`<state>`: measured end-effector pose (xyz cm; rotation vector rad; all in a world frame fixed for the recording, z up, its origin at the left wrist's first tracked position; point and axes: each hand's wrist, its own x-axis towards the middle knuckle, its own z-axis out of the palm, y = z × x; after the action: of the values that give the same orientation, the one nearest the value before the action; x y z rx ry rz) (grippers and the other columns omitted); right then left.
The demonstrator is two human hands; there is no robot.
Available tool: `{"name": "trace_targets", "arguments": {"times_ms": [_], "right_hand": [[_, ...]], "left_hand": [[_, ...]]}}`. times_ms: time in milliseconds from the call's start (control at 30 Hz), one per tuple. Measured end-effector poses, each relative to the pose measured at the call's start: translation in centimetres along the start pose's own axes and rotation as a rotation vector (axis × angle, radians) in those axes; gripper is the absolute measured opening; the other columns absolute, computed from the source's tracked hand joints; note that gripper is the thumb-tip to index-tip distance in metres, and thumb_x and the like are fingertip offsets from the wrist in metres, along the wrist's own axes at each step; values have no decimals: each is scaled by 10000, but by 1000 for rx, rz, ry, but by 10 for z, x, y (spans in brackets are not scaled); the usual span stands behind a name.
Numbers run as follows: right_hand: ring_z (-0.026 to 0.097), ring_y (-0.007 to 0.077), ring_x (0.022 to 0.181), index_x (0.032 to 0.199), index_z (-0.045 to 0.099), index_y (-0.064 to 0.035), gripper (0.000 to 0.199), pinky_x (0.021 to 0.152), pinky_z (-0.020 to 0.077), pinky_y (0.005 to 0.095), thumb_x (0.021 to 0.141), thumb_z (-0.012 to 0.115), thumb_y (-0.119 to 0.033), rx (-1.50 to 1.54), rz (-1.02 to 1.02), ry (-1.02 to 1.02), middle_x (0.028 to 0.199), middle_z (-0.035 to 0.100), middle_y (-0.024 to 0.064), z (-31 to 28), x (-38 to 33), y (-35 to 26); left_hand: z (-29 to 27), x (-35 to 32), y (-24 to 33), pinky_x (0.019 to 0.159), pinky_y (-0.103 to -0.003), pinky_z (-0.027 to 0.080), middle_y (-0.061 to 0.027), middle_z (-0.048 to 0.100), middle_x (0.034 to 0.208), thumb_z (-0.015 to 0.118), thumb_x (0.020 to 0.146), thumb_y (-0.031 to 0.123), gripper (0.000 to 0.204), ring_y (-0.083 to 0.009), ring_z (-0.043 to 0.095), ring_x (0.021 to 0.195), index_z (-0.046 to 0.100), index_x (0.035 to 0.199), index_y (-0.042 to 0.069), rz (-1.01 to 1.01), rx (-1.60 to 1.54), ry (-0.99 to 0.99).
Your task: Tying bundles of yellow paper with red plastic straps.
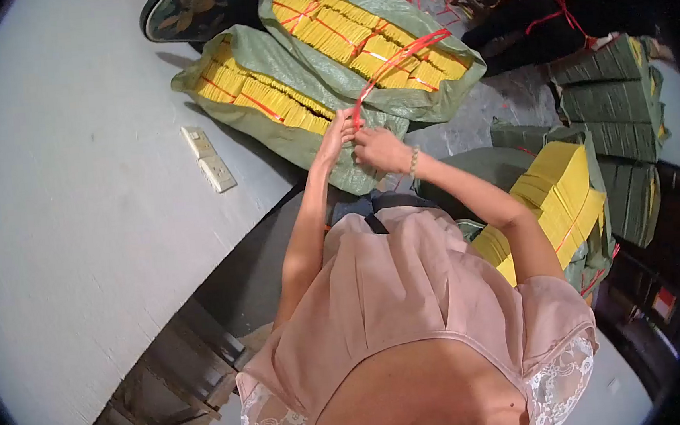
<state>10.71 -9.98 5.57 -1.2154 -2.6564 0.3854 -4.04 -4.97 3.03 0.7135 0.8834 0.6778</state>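
One red ribbon [416, 46]: centre top of the frame, rising from the fingers and arching up to the right across the larger sack.
Left hand [336, 138]: near the centre, fingers bent in at the ribbon's lower end, apparently gripping it; the exact hold is hidden.
Right hand [385, 151]: just right of the left hand, fingers curled, tips at the same spot; whether they pinch ribbon or green cloth, I cannot tell.
Larger sack [427, 106]: green, woven, open, upper centre, filled with yellow bundles [326, 31] tied in red.
Smaller sack [248, 137]: also green and open, left of the larger one, its yellow packs [263, 99] in a row.
Bracelet [413, 162]: on the right wrist.
Yellow stack [555, 199]: right of centre, beside the right arm, leaning at a slant.
Green packs [611, 107]: piled at the right.
Socket plates [210, 159]: on the pale surface [76, 209] filling the left.
Camouflage bag [204, 14]: upper left, beside the sacks.
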Motion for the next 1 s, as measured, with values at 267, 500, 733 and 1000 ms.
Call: {"name": "trace_targets", "arguments": {"times_ms": [267,500,733,1000], "right_hand": [[560,208,613,660,608,-73,384,595,434,334,878,473,-359,806,240,-292,664,571,97,-18,17,58],[513,99,655,767,579,-63,472,609,431,262,928,373,-456,1202,508,-581,743,569,13,-25,17,55],[571,113,786,843,561,-70,516,746,452,254,898,356,-540,1660,840,-522,830,588,35,-33,4,76],[509,39,578,906,585,-59,385,529,446,187,920,434,-414,1297,595,-433,668,559,-28,-4,11,71]], "left_hand": [[22,-57,-47,659,-220,466,-71,605,943,583,837,118,365,-93,577,756,501,1172,-3,169,135,215],[57,-26,-83,587,-208,475,-9,620,788,616,832,127,152,-64,569,688,628,911,-1,164,80,453],[68,-26,-83,548,-193,434,3,616,754,596,849,146,152,-34,537,636,636,874,2,196,64,480],[64,-30,-98,569,-269,456,-29,629,739,482,905,235,282,-102,552,609,615,904,-13,202,245,557]]}}
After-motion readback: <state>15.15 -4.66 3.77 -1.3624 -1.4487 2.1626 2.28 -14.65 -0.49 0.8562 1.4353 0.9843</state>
